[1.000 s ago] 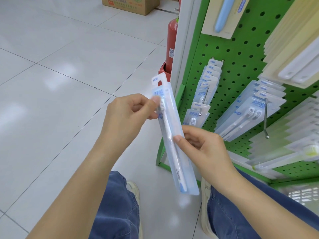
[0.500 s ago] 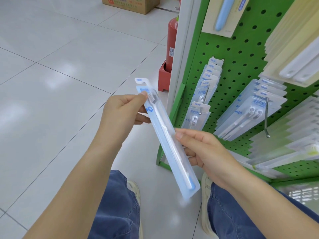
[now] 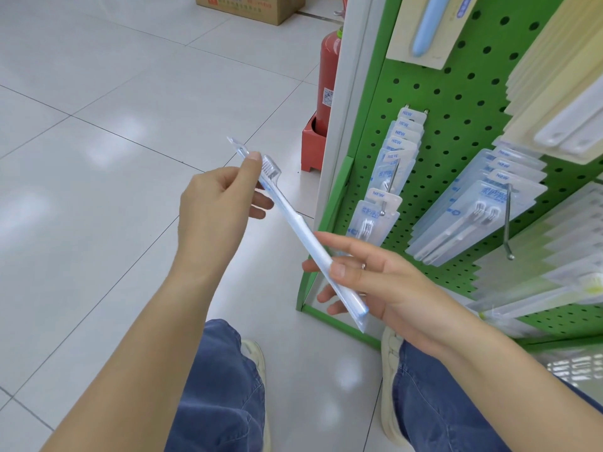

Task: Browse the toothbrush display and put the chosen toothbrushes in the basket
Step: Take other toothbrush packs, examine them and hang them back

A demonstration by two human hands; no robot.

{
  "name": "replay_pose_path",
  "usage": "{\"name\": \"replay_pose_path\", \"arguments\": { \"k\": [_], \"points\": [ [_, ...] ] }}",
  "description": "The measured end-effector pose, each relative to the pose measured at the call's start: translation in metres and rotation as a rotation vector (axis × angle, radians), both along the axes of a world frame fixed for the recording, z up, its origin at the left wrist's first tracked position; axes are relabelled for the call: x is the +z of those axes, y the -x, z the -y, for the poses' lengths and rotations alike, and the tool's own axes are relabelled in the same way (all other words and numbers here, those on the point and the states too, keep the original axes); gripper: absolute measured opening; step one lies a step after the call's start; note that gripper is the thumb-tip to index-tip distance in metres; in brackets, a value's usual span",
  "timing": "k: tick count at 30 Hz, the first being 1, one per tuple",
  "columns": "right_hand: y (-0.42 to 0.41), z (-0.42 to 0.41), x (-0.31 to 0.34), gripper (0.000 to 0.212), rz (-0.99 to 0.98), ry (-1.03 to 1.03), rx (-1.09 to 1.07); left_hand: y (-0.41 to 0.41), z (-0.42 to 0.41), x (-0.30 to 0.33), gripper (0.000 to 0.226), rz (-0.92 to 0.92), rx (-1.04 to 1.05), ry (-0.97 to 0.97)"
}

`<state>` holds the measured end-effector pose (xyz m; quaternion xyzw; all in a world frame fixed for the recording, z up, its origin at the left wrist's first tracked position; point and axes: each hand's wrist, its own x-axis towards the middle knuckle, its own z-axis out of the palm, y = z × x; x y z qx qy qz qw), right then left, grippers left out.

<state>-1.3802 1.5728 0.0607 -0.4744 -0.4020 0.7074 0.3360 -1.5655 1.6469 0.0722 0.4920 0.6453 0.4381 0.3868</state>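
Basket (image 3: 577, 370) blurred, cut off

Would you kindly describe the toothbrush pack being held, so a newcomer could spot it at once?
Left of the green pegboard display rack, above the pale tiled floor, both hands hold one slim clear plastic toothbrush pack slantwise. The left hand pinches its bristle end, the right hand its handle end. Unlike its neighbours, it hangs on no hook.

Both hands (image 3: 215, 207) (image 3: 368, 278) pinch a packaged toothbrush (image 3: 303, 231) edge-on beside the green pegboard (image 3: 456, 102).
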Motion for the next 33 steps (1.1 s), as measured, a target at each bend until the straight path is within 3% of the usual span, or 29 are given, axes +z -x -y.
{"name": "replay_pose_path", "arguments": {
  "k": [3, 6, 19, 22, 26, 33],
  "points": [
    [0.0, 0.001, 0.0, 0.043, -0.132, 0.035, -0.001, -0.004, -0.003, 0.006, 0.044, 0.115, -0.109, 0.247],
    [0.0, 0.001, 0.001, 0.04, -0.224, 0.072, -0.008, -0.003, -0.005, 0.008, 0.041, 0.203, -0.193, 0.33],
    [-0.001, -0.001, -0.003, 0.038, -0.216, 0.09, -0.013, -0.003, -0.004, 0.003, 0.037, 0.222, -0.108, 0.167],
    [-0.003, -0.001, -0.005, 0.046, -0.179, 0.083, 0.075, -0.002, -0.003, -0.001, 0.03, 0.143, -0.037, 0.022],
    [-0.005, 0.0, -0.01, 0.056, -0.079, 0.044, 0.124, -0.004, -0.002, -0.001, 0.037, 0.195, -0.082, -0.001],
    [0.001, 0.001, -0.009, 0.039, 0.06, 0.012, 0.15, -0.012, 0.001, -0.002, 0.026, 0.245, -0.136, 0.014]
  ]
}}
